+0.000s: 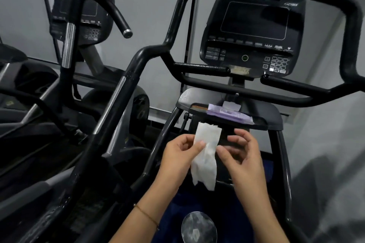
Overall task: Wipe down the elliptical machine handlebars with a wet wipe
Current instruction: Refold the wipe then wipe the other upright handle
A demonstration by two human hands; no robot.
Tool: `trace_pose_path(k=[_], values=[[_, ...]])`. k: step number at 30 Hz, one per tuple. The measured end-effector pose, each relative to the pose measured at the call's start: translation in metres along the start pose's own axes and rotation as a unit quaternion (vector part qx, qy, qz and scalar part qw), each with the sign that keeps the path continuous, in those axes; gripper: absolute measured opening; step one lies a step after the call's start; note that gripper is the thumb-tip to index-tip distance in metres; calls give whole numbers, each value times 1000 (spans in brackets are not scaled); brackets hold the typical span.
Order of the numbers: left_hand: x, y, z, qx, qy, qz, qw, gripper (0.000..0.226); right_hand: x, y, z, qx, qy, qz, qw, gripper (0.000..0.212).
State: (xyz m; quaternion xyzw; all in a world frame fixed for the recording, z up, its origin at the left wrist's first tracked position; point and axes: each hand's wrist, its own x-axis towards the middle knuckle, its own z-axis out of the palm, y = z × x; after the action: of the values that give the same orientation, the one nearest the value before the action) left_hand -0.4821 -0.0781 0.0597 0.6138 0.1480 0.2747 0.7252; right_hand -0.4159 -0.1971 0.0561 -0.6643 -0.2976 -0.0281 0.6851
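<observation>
While the head view looks down past the console (254, 31), the wet wipe (205, 156) hangs low in the centre of the frame, between the two hands and just below the machine's tray (262, 122). Left hand (177, 156) has it, thumb and fingers pinching the wipe's left edge about halfway up. Right hand (243, 156) sits half open, fingers loosely curled, thumb tip right at the wipe's other edge, with no real grip that I can make out. That wipe looks thin, limp and damp, crumpled into a long strip: feather-light, likely to cling to itself and easy to tear, so take opposite edges to spread it, then bunch it in the palm round the bar. Count it up: one wipe out, one purple pack (229, 113) on the tray, two hands. Two long handlebars, left (177, 12) and right (353, 25), and two short fixed grips (201, 66) under the console, all untouched. A second machine (83, 16) stands at upper left.
</observation>
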Motion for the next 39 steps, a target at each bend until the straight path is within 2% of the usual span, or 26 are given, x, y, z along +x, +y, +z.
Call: trace_pose_path(k=[4, 9, 14, 15, 17, 19, 21, 23, 24, 26, 28, 29, 31, 32, 33, 34, 35, 37, 39], values=[[10, 7, -9, 15, 21, 30, 999, 29, -14, 5, 27, -86, -29, -63, 994, 41], [16, 9, -33, -15, -55, 26, 998, 34, -5, 7, 57, -88, -12, -70, 994, 35], [33, 12, -48, -27, -50, 18, 998, 42, 19, 6, 61, -174, 5, -115, 978, 13], [37, 12, -50, -10, -62, 27, 998, 46, 26, 3, 61, -187, 3, -121, 975, 11], [48, 15, -53, 91, -95, 79, 988, 48, 42, -4, 59, -183, -29, -112, 976, 11], [62, 18, -55, 187, -94, 141, 968, 37, 60, -8, 56, -171, -75, -90, 978, 8], [78, 20, -55, 185, -90, 158, 966, 22, 79, -10, 53, -170, -94, -85, 977, 6], [94, 23, -51, 117, -91, 129, 981, 10, 97, -9, 53, -136, -93, -76, 983, 4], [104, 24, -49, 85, -77, 116, 987, 10, 106, -7, 53, -86, -85, -58, 991, 6], [124, 26, -42, 39, -49, 91, 994, 9, 121, 1, 54, 65, -78, 10, 995, 26], [141, 29, -34, 14, -56, 67, 996, 7, 135, 12, 53, 181, -101, 89, 974, 44], [149, 31, -30, 9, -64, 59, 996, 7, 142, 17, 54, 212, -117, 119, 963, 44], [168, 34, -22, 35, -59, 58, 996, 7, 158, 24, 56, 242, -119, 158, 950, 31], [179, 37, -17, 99, -35, 79, 991, 5, 168, 27, 57, 243, -101, 159, 951, 23], [191, 42, -14, 210, -1, 118, 971, 4, 179, 30, 57, 225, -74, 141, 961, 17], [202, 51, -12, 348, 43, 162, 923, 9, 193, 31, 57, 183, -43, 106, 976, 13], [212, 66, -10, 474, 89, 197, 853, 17, 206, 31, 55, 120, -12, 61, 991, 11], [228, 103, -7, 633, 144, 222, 728, 28, 232, 24, 51, -18, 53, -38, 998, 11], [243, 140, -6, 753, 169, 181, 609, 33, 253, 12, 49, -114, 93, -131, 980, 6]])
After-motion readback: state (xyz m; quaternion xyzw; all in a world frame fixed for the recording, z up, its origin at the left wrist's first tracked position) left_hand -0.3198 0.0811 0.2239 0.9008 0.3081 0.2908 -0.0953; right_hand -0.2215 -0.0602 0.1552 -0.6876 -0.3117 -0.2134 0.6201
